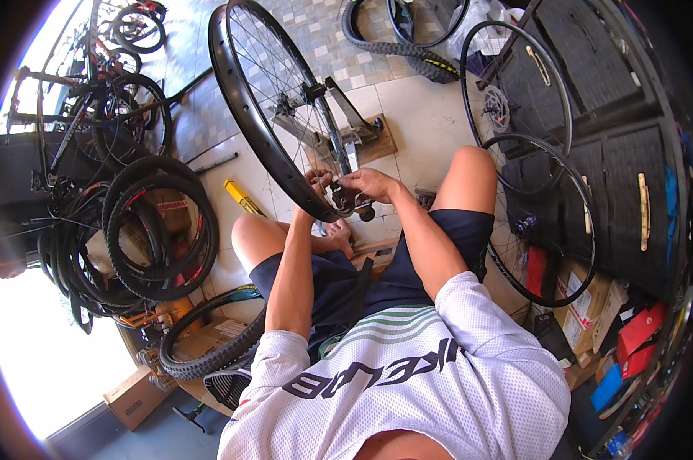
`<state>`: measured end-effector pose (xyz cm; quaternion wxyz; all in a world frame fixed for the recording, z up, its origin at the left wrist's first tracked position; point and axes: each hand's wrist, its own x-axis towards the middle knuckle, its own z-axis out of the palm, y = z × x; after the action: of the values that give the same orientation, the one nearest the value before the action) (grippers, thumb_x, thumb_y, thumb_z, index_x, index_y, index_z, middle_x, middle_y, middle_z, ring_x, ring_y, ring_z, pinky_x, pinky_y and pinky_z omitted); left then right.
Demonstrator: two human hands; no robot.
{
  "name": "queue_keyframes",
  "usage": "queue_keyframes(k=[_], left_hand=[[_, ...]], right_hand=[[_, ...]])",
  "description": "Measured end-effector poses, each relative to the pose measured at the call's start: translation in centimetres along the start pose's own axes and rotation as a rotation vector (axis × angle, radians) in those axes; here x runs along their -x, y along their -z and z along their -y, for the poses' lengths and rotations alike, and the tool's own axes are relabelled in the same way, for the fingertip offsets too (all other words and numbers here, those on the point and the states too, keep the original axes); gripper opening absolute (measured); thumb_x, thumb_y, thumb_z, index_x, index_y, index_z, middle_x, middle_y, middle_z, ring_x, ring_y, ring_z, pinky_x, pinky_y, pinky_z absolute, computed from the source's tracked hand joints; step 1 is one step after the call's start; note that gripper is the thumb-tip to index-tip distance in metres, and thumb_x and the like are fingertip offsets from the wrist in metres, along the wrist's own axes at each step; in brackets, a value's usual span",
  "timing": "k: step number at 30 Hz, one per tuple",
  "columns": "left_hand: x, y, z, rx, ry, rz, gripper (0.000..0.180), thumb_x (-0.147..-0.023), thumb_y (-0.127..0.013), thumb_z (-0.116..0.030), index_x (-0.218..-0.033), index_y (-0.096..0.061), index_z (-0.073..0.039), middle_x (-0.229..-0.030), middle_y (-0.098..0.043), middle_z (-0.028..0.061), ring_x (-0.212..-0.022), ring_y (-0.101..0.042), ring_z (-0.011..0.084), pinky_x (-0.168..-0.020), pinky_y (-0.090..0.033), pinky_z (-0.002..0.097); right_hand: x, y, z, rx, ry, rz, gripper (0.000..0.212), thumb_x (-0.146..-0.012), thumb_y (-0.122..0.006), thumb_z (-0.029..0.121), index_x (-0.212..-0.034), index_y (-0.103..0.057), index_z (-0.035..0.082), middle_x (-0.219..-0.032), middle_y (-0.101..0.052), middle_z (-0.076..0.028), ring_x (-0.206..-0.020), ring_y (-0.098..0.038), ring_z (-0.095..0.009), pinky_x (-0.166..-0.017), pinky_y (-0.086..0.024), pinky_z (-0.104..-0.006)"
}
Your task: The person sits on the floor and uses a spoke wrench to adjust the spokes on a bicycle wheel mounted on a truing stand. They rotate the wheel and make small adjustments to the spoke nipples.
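A bare bicycle wheel with a wide black rim [235, 103] stands upright before me, its spokes running to a dark hub [285, 103]. It sits in a metal truing stand [345, 106] on a wooden base [386, 139]. At the near, lower part of the wheel, my left hand [316, 182] is closed among the spokes by the rim. My right hand [371, 184] is closed just to the right of it, fingertips pinched beside the stand's dark knob and caliper parts [364, 208]. Whatever is between the fingers of either hand is too small to make out.
Tyres [158, 230] hang in a bunch at the left, below several bicycles [101, 107]. A yellow tool or box [241, 196] lies on the floor left of the wheel. On the right, two spoked wheels [569, 165] lean against black cabinets [614, 176]. Another tyre [419, 61] lies beyond.
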<state>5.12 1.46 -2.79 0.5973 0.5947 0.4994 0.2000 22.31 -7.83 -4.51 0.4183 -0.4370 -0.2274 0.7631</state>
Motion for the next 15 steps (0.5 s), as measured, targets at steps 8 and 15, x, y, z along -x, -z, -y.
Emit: queue_keyframes(k=[8,15], left_hand=[[1.5,0.2,-1.1,-0.036,0.031,0.007,0.029,-0.085,-0.073,-0.027,-0.096,-0.067,0.000,-0.069,-0.059,0.0007,-0.058,-0.052,0.0094,-0.052,-0.042,0.0262],[1.4,0.0,-1.9,0.013,0.064,0.049,0.029,-0.085,-0.072,-0.026,-0.094,-0.064,0.000,-0.070,-0.059,0.0017,-0.058,-0.053,0.0096,-0.051,-0.043,0.0252]], right_hand=[[-0.3,-0.9,-1.7,0.015,0.041,0.064,0.028,-0.095,-0.064,0.031,-0.105,-0.068,0.005,-0.089,-0.069,0.000,-0.072,-0.062,-0.008,-0.064,-0.050,-0.0252],[0.1,-1.3,-0.9,0.078,0.057,-0.014,0.029,-0.091,-0.069,0.031,-0.102,-0.068,0.004,-0.083,-0.068,0.000,-0.068,-0.060,-0.008,-0.059,-0.048,-0.0236]])
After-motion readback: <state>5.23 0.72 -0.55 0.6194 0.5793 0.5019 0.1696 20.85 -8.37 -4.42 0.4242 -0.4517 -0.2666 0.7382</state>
